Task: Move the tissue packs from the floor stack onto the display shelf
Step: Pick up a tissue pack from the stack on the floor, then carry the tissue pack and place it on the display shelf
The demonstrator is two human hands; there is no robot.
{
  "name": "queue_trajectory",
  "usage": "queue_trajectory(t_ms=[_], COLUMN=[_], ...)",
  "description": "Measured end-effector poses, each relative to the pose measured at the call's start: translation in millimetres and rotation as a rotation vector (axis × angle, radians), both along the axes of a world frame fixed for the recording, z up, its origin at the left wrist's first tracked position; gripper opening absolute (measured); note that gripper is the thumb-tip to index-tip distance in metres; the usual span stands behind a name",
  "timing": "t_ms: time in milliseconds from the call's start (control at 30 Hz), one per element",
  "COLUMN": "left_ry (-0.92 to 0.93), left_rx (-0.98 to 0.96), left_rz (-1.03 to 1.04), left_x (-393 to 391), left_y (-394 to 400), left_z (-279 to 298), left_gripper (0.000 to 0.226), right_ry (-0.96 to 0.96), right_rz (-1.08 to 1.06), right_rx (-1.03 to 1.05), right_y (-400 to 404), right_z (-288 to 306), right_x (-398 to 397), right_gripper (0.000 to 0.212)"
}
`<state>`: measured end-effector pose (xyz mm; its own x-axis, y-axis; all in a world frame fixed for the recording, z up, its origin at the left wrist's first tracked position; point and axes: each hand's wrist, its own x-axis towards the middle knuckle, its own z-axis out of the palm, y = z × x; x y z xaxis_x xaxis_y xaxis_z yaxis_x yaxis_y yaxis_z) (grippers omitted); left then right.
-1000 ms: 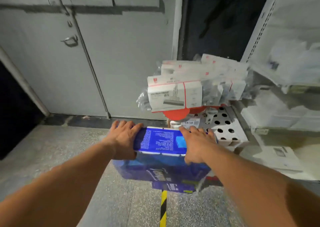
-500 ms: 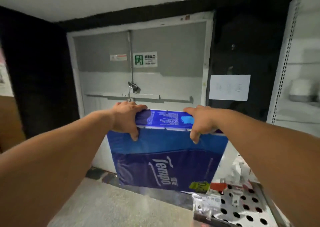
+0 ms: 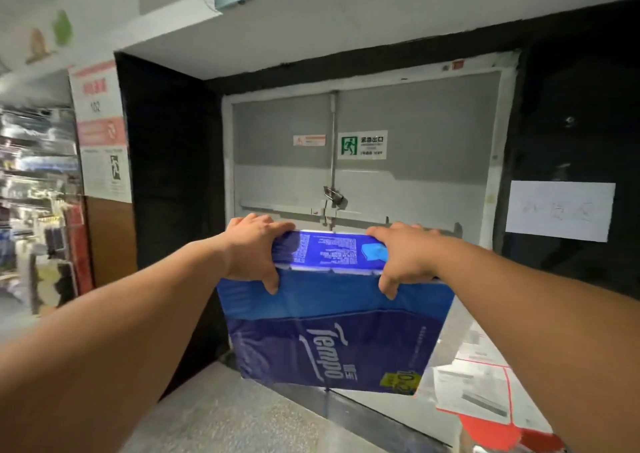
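A large blue Tempo tissue pack hangs in the air in front of me, its printed face toward me. My left hand grips its top left corner, fingers over the top and thumb down the front. My right hand grips the top right corner the same way. The floor stack is out of view. Blurred store shelves stand at the far left.
A grey double emergency-exit door with a padlocked bar is straight ahead in a black-walled recess. White boxed goods in plastic lie at the lower right. Speckled grey floor spreads below the pack. A white paper hangs on the right wall.
Both hands have lifted the pack from the floor stack up to chest height. My view has swung up and left, from the floor to the door and shelves.
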<state>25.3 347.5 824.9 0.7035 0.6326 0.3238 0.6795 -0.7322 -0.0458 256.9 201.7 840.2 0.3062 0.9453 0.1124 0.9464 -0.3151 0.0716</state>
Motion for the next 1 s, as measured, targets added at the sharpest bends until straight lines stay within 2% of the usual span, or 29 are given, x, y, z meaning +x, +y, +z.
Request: queue_trajectory(t_ms=[300,667,833,1000], left_ry=[0.041,0.126,0.094,0.077], left_rx=[0.052,-0.007,-0.042,-0.044], left_rz=[0.165,0.605,0.809,1.008], left_x=[-147,-331,-407,-485], left_y=[137,313,388,436], left_z=[-14,-47,-40,-42], left_gripper=[0.107,0.116,0.118,0.120], right_ry=[0.035,0.099,0.135,0.042], right_rz=[0.162,0.584,0.800,0.996], right_rx=[0.036,0.008,-0.025,-0.022], right_y=[175,461,599,706], right_z=[-22,-66,-58,-43], right_x=[-123,-285,-367,-464], right_gripper=[0.118,0.109,0.107,0.114])
